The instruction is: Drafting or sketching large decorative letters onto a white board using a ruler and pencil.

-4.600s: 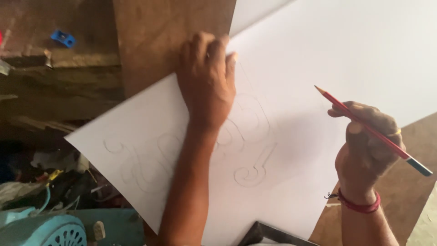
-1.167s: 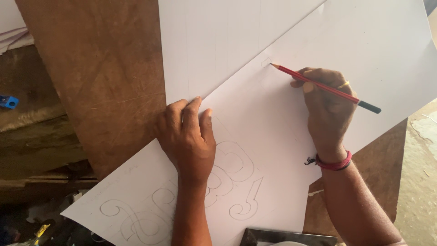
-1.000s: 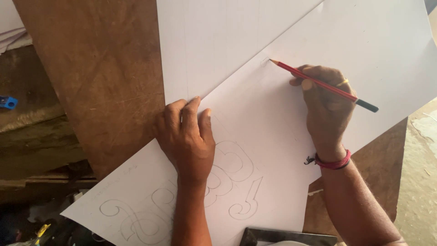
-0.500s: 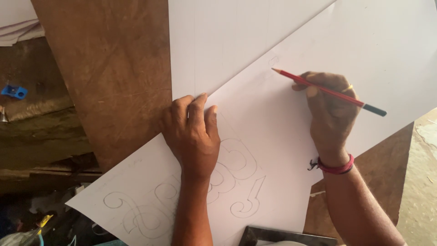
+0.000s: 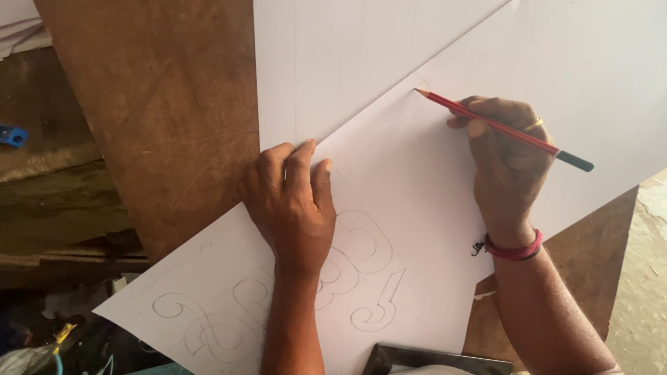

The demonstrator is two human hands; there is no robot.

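Pressing hand: we are laying our left hand [image 5: 292, 201] flat, fingers close together, on the large white paper sheet with pencilled scroll outlines [image 5: 389, 208].
Drawing hand: our right hand [image 5: 507, 163] is pinching a red wooden pencil with a dark end [image 5: 504, 130], its tip touching the sheet's upper edge.
Beneath: a second plain white sheet [image 5: 347, 55] is lying on the brown wooden board [image 5: 160, 104].
Wrist: we are wearing a red band [image 5: 514, 248].
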